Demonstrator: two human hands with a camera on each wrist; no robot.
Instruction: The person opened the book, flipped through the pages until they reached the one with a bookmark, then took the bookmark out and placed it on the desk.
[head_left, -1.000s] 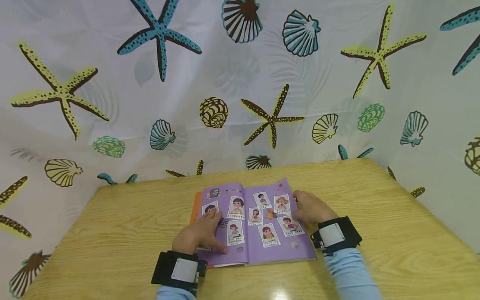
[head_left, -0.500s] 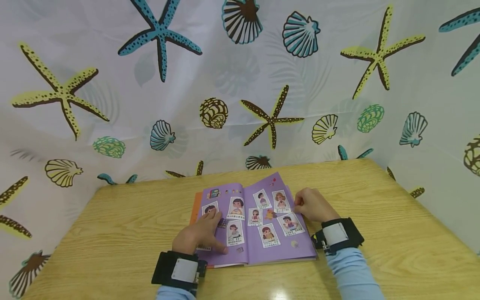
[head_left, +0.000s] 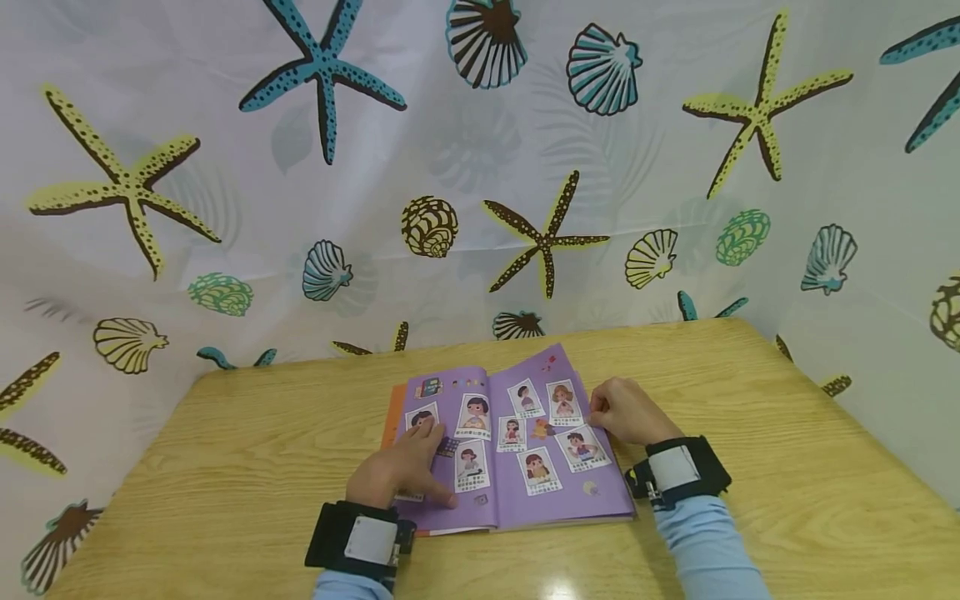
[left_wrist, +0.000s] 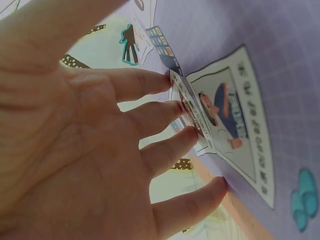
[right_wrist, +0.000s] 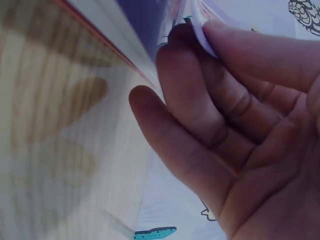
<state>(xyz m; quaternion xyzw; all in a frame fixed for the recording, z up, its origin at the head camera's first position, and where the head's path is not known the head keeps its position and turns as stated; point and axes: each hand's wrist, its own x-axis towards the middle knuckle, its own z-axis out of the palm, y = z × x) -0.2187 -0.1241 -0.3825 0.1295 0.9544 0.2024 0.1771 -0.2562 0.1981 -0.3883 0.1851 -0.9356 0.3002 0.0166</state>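
An open picture book (head_left: 525,508) with purple pages and white photo-like cards of cartoon children lies on the table. My left hand (head_left: 401,468) rests on the left page, fingers spread; the left wrist view shows its fingertips (left_wrist: 216,186) touching the paper. At the right edge of the book, my right hand (head_left: 633,412) pinches the page edge between thumb and fingers. In the right wrist view that page (right_wrist: 204,37) bends up from the thicker stack of pages below. The far right corner of the right page (head_left: 551,360) stands raised.
A wooden table (head_left: 262,467) carries the book. Behind it and to the right hangs a white cloth (head_left: 360,200) printed with starfish and shells. Each wrist wears a black strap (head_left: 690,471) with a device. An orange book edge (head_left: 392,417) shows at the left.
The right hand's fingers have drawn together on the right page edge, and the page's far corner has risen and shifted left. The left hand stays in place.
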